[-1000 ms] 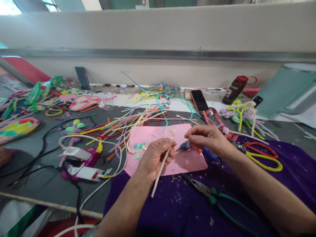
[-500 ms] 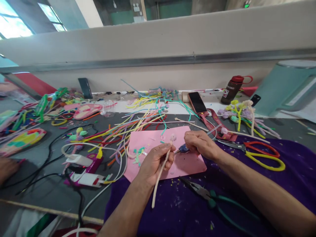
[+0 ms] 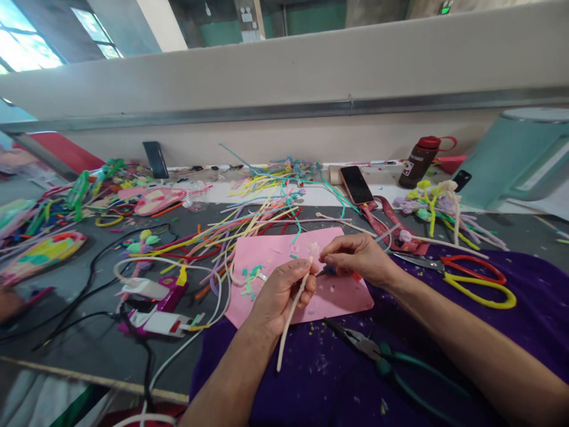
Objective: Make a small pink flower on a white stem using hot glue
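Note:
My left hand [image 3: 288, 290] is closed around a cream fuzzy pipe cleaner [image 3: 288, 329], whose free end points down toward me. At its upper end, just above my fingertips, sits a pale pink fluffy flower [image 3: 313, 248]. My right hand [image 3: 355, 258] has thumb and forefinger pinched together right beside the flower; whatever is between them is too small to make out. Below those fingers shows a blue tool with a narrow tip [image 3: 328, 270], mostly hidden by the hand. A pink sheet [image 3: 342, 302] lies underneath, with small green and yellow scraps [image 3: 252, 279] on its left part.
Green-handled pliers [image 3: 382, 356] and red-and-yellow scissors [image 3: 471, 279] lie on the purple cloth [image 3: 329, 379]. Many loose pipe cleaners [image 3: 249, 225] spread behind the sheet. Left are a power strip [image 3: 164, 302] and cables. A phone [image 3: 355, 184], bottle [image 3: 418, 160] and teal jug [image 3: 511, 154] stand behind.
My right hand has moved left, from beside the blue tool to the flower, and its fingers now pinch there. My left hand keeps hold of the pipe cleaner in nearly the same place.

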Available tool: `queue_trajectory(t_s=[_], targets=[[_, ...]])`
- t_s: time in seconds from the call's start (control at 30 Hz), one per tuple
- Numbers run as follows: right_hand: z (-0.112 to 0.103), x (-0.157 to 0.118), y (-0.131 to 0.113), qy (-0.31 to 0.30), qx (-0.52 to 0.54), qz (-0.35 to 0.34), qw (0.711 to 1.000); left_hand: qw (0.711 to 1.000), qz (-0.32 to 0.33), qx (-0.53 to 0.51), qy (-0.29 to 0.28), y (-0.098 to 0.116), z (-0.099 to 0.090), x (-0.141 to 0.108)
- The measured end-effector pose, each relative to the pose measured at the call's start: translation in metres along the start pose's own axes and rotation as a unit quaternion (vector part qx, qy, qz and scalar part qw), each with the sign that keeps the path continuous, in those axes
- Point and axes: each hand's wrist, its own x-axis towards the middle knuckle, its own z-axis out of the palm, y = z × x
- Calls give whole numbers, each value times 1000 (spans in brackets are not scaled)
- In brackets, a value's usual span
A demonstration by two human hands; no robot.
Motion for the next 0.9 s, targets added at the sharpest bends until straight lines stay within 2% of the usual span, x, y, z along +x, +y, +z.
queue_trajectory(t_s=[0.27,0.5,0.63,0.9], targets=[[2,-1,-1,-16,-28,4,999,1000,15,-6,-3,0,0,0],[0,-2,2,-48,-68,24,996,995,67,-7,70,10,-2,-2],[1,-3,1,-60,-54,25,996,994,67,-1,90,8,1,-2],[22,-8,6,15,75,6,997,995,48,50,65,-1,3,-1]])
